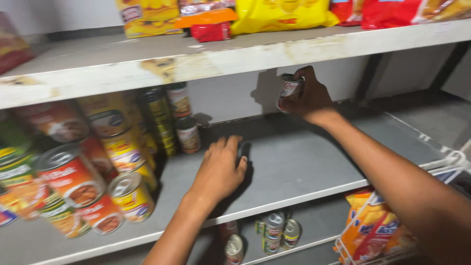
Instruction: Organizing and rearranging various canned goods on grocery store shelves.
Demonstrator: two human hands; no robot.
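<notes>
One small can (290,89) is gripped in the closed fingers of the right hand (308,96), raised just under the upper shelf (206,61). A dark object, mostly hidden, is covered by the curled left hand (221,169) on the grey middle shelf (304,162). Stacked cans (98,167) are kept to the left, and more cans (274,233) are seen below.
</notes>
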